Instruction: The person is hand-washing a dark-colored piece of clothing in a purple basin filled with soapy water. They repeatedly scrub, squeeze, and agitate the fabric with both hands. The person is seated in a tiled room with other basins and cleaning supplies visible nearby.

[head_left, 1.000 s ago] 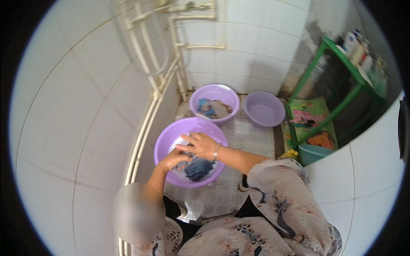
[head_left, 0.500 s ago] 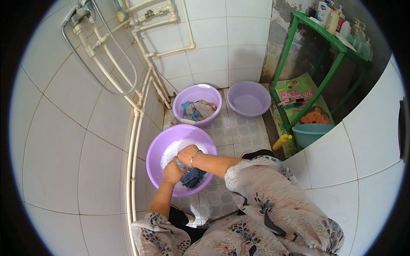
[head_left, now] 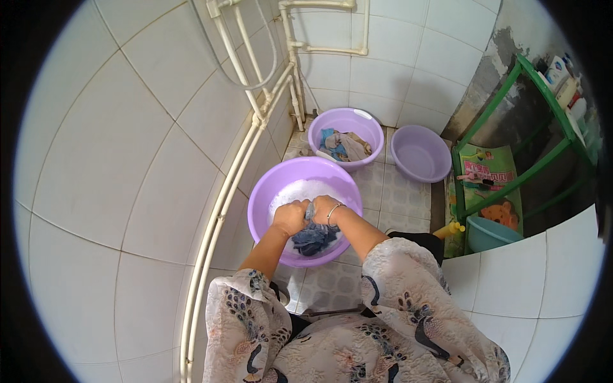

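Note:
Both my hands are over the large purple basin (head_left: 257, 204), which holds white suds (head_left: 301, 190). A wet dark blue-grey cloth (head_left: 316, 239) hangs from my grip, with its lower part lying in the basin. My left hand (head_left: 291, 217) is a fist around one part of the cloth. Close beside it, my right hand (head_left: 325, 209), with a bracelet at the wrist, is also closed on the cloth. A short greyish stretch of it shows between the two fists. The fingertips are mostly hidden.
Behind stands a second purple basin (head_left: 315, 135) with blue and beige clothes (head_left: 350, 147); to its right is another purple basin (head_left: 421, 155). A green rack (head_left: 488, 118) with bottles, a teal basin (head_left: 488, 236) and a yellow bottle (head_left: 449, 230) are at right. Pipes (head_left: 214, 236) run along the left wall.
The view has shifted, so the basins appear further right. My hands have moved from overlapping to side by side, with a piece of the cloth drawn up between them.

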Demonstrator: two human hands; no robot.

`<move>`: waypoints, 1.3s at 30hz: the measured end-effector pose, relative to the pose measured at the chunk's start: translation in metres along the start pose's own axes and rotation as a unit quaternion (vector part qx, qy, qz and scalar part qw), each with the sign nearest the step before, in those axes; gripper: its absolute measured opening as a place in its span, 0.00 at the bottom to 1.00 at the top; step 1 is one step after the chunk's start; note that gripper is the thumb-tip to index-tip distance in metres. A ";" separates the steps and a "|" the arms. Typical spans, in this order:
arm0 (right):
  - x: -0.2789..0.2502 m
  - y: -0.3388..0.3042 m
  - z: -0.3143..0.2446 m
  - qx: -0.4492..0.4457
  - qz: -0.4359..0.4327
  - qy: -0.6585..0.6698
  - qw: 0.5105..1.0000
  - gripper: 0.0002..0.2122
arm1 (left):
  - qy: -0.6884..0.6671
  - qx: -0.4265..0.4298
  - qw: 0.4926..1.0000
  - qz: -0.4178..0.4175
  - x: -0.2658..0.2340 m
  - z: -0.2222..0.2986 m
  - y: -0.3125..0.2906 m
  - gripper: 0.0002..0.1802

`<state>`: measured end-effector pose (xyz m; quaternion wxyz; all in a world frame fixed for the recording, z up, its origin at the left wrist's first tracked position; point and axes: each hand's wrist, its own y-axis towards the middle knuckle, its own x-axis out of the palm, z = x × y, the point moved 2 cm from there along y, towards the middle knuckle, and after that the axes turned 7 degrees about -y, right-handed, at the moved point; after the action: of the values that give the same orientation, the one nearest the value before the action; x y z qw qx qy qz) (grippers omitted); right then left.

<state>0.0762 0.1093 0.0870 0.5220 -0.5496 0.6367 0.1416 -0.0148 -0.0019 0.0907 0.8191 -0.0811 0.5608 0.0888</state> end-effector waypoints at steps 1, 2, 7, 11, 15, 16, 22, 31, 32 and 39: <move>0.003 0.004 -0.002 0.006 -0.016 -0.002 1.000 0.15 | 0.003 -0.004 1.000 -0.002 0.001 -0.003 -0.003 0.20; 0.006 0.008 -0.004 0.012 -0.033 -0.004 0.999 0.15 | -0.003 -0.016 1.000 -0.009 0.002 -0.005 -0.005 0.22; 0.024 0.013 0.002 -0.043 0.056 -0.074 0.995 0.20 | -0.053 -0.053 0.997 -0.011 0.015 -0.005 -0.014 0.37; -0.004 -0.024 0.010 -0.050 0.186 -0.050 0.980 0.29 | -0.152 -0.078 0.984 0.060 0.014 0.010 -0.001 0.37; -0.008 -0.050 -0.007 -0.232 0.355 -0.188 0.886 0.34 | -0.490 -0.126 0.862 0.026 0.010 -0.009 -0.012 0.29; -0.008 -0.052 -0.005 -0.272 0.364 -0.217 0.864 0.35 | -0.613 -0.134 0.778 -0.016 0.001 -0.012 -0.014 0.28; -0.033 -0.045 0.008 -0.403 0.392 -0.270 0.782 0.35 | -0.657 -0.165 0.660 -0.325 -0.010 0.008 -0.003 0.09; 0.002 -0.016 0.013 -0.187 0.155 -0.317 0.917 0.20 | -0.372 -0.129 0.919 -0.001 0.057 0.014 0.006 0.21; 0.001 -0.012 0.020 -0.150 0.122 -0.321 0.927 0.21 | -0.330 -0.147 0.931 -0.052 0.034 0.029 0.003 0.24; 0.005 -0.001 0.001 -0.136 0.027 -0.256 0.957 0.27 | -0.283 -0.139 0.949 -0.003 0.061 0.009 0.000 0.22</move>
<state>0.0784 0.1068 0.0827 0.5838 -0.5435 0.4706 0.3772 0.0153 0.0033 0.0369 0.9252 -0.1671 0.2874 0.1829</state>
